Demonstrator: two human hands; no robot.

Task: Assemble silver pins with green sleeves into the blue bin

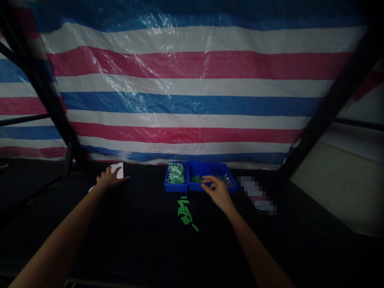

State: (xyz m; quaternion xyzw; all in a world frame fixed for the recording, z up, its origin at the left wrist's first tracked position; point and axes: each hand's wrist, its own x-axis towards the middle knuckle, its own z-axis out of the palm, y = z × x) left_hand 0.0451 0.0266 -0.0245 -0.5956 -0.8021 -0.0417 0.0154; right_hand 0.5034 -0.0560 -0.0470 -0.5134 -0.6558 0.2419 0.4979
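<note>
My left hand [110,178] is at the left on the black table, fingers spread over a thin white rectangle [120,172] that looks like a phone with a lit screen. My right hand [220,194] hovers at the front of a blue divided bin [199,165], its thumb and fingers apart, with nothing visible between them. Just beyond its fingertips, small green pieces [196,179] lie in the bin's left compartment. Thin metal pins [226,179] fill the right one, partly hidden by the hand. Loose green strips [184,212] form a pile on the table in front.
A second blue bin [176,188], holding clear-green packed pieces, stands to the left of the divided one. A blurred-out flat object [258,195] lies at the right. Behind the table hangs a striped plastic sheet [186,104] between dark frame posts [324,96].
</note>
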